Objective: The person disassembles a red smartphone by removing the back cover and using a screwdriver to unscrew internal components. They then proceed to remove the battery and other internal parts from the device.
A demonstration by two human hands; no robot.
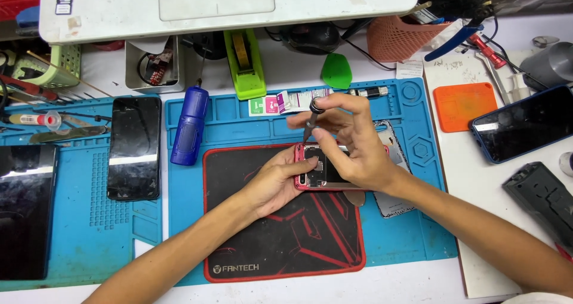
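Head view looks down on a crowded repair bench. The left hand lies on a black mouse pad with a red border, its fingers curled against the left edge of an opened red phone, steadying it. The phone sits flat at the pad's upper right corner, its insides exposed (the small parts inside are too fine to make out). The right hand arches over the phone, thumb and fingertips pinched shut around a slim screwdriver held nearly upright, its tip down at the phone's top edge and its round cap beneath the index finger. The pad lies on a blue work mat. Just left of the pad a blue cylindrical tool rests on the mat, and farther left a dark phone lies face up. A green tape dispenser stands behind the mat.
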